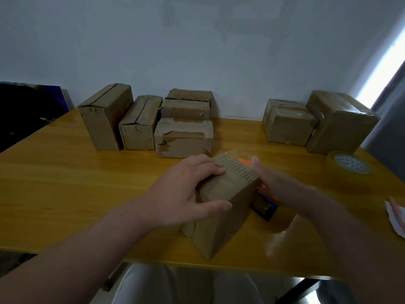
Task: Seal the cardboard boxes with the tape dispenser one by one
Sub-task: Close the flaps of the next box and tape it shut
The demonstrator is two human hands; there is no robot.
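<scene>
A small cardboard box [221, 207] stands near the front edge of the yellow table [76, 183]. My left hand [186, 194] grips its top and left side, thumb on the near face. My right hand [276, 183] is blurred, flat against the box's right side, fingers straight. Behind that hand lies the tape dispenser [264, 207], dark blue with orange parts, mostly hidden. I cannot tell whether the right hand touches the dispenser.
Several cardboard boxes [184, 137] stand in a group at the back left, and more boxes [337, 121] at the back right. A spare tape roll [350, 164] lies at the right. White paper [396, 216] sits at the right edge.
</scene>
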